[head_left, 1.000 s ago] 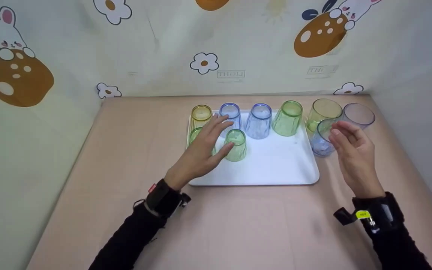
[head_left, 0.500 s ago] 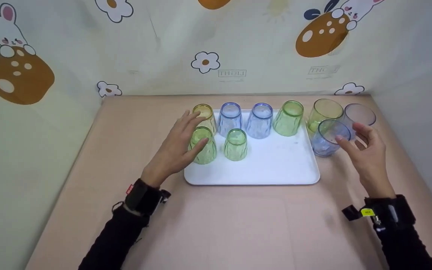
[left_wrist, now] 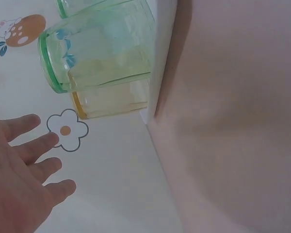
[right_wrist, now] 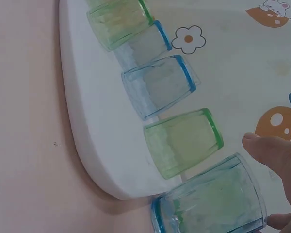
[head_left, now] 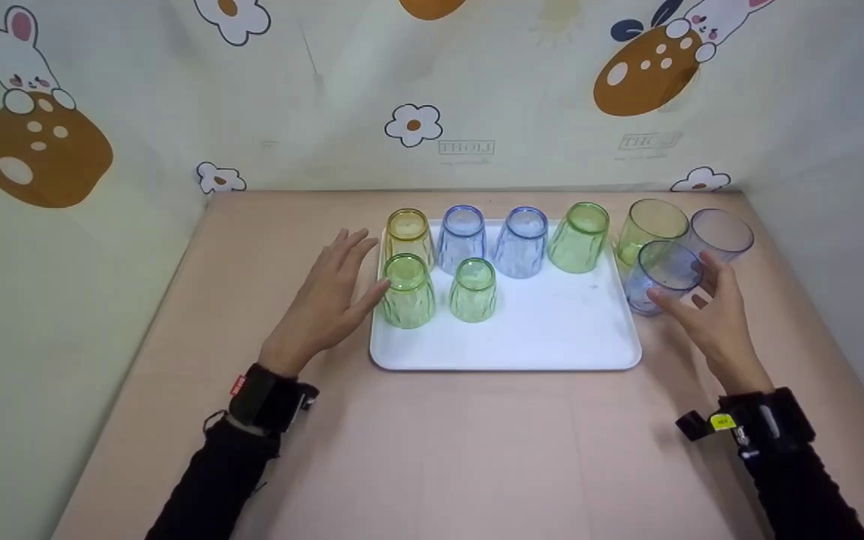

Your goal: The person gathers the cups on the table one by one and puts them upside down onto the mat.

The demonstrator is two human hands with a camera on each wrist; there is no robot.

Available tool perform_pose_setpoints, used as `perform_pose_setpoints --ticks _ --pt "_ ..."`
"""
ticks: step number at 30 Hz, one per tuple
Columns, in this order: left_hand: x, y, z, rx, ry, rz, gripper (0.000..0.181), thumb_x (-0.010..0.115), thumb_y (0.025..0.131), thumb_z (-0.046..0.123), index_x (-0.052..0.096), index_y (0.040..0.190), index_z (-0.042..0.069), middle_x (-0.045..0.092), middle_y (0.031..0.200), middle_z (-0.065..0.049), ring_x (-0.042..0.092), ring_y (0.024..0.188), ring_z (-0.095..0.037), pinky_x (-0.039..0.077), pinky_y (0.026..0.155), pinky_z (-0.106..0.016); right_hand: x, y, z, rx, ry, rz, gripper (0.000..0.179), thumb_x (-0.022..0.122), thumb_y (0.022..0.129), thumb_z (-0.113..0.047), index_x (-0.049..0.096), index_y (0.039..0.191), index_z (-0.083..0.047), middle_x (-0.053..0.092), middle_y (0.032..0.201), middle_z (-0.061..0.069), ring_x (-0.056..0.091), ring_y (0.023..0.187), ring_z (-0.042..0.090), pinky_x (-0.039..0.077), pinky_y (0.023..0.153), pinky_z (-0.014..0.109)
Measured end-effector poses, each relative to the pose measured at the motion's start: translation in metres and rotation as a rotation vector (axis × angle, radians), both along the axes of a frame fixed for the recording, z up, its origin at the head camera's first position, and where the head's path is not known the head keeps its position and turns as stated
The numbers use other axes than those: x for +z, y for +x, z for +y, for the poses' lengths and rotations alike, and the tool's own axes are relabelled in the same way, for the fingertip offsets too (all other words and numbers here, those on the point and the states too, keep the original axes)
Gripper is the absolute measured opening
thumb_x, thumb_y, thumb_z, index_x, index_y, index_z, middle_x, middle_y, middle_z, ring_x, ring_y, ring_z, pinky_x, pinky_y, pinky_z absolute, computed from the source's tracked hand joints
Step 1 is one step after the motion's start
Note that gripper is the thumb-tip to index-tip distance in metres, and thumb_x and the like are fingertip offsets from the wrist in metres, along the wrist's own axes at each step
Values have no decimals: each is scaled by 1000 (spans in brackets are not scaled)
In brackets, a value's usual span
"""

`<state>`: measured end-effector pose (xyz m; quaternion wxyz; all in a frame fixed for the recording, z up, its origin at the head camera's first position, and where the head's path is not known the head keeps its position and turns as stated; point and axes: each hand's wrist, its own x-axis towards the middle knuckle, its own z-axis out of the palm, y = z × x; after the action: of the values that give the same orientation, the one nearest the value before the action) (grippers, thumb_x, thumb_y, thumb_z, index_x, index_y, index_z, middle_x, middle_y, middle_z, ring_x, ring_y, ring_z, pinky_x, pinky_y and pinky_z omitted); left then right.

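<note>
My right hand (head_left: pixel 717 322) is at an upright blue glass (head_left: pixel 664 270) standing just right of the tray. Its thumb (right_wrist: pixel 264 145) and fingers are spread on either side of the rim; in the right wrist view a gap shows between thumb and glass. My left hand (head_left: pixel 319 300) is held over the table at the tray's left edge, fingers extended and holding nothing. Closest to it is an upside-down green glass (head_left: pixel 408 296) on the white tray (head_left: pixel 552 337), with a yellow glass (head_left: pixel 407 229) behind. The left thumb tip overlaps the green glass's edge in the head view.
Also upside down on the tray are two blue glasses (head_left: pixel 522 244), a smaller green glass (head_left: pixel 473 292) and another green glass (head_left: pixel 580 238) at back right. Upright beyond the tray's right edge stand a yellow-green glass (head_left: pixel 649 225) and a pale purplish glass (head_left: pixel 723 231). A patterned curtain (head_left: pixel 312 112) hangs behind.
My left hand has moved left, from over the tray's glasses to beside the tray. My right hand has spread its fingers and come around the upright blue glass's rim. The glasses have stayed put.
</note>
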<state>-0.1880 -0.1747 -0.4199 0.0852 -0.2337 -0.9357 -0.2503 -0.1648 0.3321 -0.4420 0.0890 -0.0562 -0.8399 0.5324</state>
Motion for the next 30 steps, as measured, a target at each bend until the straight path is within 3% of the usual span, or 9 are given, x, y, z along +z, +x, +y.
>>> perform_pose_setpoints --ticks 7,16,23,30 --pt "1 -1 -4 7 -30 -42 74 45 105 53 32 156 1 28 161 -20 13 151 -37 9 121 -53 -12 -6 0 6 -31 -38 103 80 91 -23 8 160 1 25 157 29 24 145 43 24 118 51" --pt "-3 3 -13 21 -80 -110 89 47 100 63 21 161 3 20 165 -19 7 152 -37 7 120 -56 -16 -13 -2 -25 -22 -59 104 80 91 -28 8 159 1 28 157 28 26 145 43 26 117 50" --pt "-11 4 -17 52 -137 -172 95 44 98 68 18 161 2 16 166 -18 4 152 -37 6 120 -55 -23 -15 -4 -33 12 -31 94 76 94 -30 14 157 1 33 153 27 31 142 41 24 118 47" --pt "-15 5 -18 52 -132 -191 96 45 98 68 16 161 2 15 166 -17 3 152 -35 5 120 -55 -21 -12 -5 -79 29 -18 91 78 92 -30 21 154 3 40 148 24 38 136 37 31 115 42"
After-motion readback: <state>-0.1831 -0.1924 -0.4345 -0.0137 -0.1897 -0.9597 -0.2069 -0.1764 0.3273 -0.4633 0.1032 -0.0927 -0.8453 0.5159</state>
